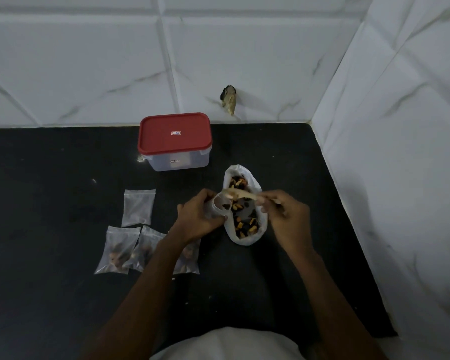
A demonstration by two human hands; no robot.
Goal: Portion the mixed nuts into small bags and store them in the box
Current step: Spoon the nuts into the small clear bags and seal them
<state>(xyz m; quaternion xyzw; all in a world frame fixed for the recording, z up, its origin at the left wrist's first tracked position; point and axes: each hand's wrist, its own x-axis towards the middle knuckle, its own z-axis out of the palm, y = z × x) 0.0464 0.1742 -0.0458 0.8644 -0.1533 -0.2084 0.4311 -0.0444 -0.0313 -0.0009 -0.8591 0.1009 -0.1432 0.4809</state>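
Black counter [50, 178] with lidded box [176, 142], nut bag [245, 239], small bags [138, 207].

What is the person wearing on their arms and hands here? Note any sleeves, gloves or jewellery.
The left forearm and right forearm are bare, with no sleeves in view. The left hand and right hand are ungloved. No ring, watch or bracelet shows, though the light is dim. A white garment covers the torso at the bottom edge.
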